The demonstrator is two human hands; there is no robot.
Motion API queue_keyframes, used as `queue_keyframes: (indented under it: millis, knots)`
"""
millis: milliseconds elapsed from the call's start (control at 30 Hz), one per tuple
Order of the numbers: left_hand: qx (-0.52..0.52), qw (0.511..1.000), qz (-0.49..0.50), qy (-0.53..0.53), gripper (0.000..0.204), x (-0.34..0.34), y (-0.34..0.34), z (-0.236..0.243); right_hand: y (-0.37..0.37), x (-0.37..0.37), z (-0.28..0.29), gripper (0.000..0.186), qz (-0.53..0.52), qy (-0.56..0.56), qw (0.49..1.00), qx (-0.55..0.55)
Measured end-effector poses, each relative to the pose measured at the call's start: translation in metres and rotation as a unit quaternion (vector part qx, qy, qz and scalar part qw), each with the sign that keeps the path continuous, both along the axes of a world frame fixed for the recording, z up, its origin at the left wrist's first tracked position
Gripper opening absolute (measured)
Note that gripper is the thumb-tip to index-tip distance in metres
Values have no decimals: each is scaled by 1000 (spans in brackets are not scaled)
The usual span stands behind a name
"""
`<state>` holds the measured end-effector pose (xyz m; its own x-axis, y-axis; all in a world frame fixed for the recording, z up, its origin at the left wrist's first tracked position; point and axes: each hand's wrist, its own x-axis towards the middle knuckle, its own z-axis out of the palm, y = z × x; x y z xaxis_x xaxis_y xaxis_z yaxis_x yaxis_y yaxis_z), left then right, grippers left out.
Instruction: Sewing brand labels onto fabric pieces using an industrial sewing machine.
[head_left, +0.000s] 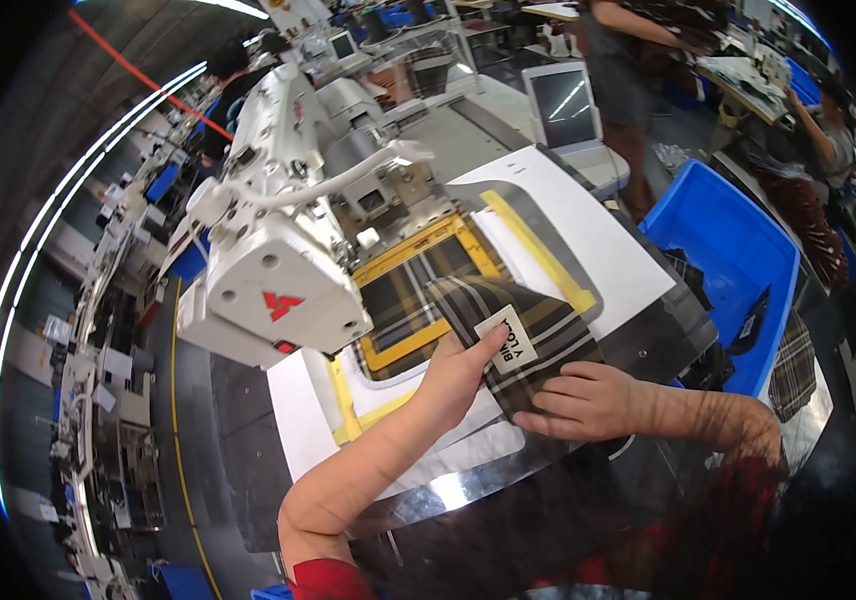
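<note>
A dark plaid fabric piece (558, 322) with a pale printed label (520, 345) on it is held up in front of the sewing machine. My left hand (460, 378) grips its near left edge, the thumb pressed on the label. At the fabric's lower right, my right hand (590, 402) has its fingers curled on the cloth. Just beyond my left hand, a yellow clamp frame (410, 348) lies flat on the machine bed. More plaid cloth (400, 302) shows inside that frame, partly hidden by the held piece.
The white sewing machine head (273, 265) overhangs the frame from the left. White sheets (633, 280) with yellow strips (533, 250) surround it. To the right stands a blue bin (718, 225) with dark cloth inside. A small screen (561, 105) and other people are farther back.
</note>
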<state>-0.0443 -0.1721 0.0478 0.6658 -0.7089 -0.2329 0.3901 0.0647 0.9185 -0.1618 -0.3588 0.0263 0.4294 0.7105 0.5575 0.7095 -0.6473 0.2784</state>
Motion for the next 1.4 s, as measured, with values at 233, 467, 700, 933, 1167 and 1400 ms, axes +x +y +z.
queue_keyframes:
  millis: [233,467,700,933,1167,1400]
  knots:
    - [-37,996,82,28,35,5,40,15,-22,33,35,47,-87,360,751,546]
    - [-33,990,124,54,39,-6,39,-2,22,46,16,40,-47,547,361,754]
    - [83,996,3,-13,42,-8,121,-18,-51,154,-21,24,-238,487,654,528]
    - [318,867,239,-299,21,66,172,-50,-11,225,-25,29,-232,389,796,402]
    - [248,770,155,-566,27,132,152,-84,28,228,-20,23,-202,438,759,438]
    - [274,764,83,-578,53,126,114,-62,26,223,-9,23,-197,474,737,439]
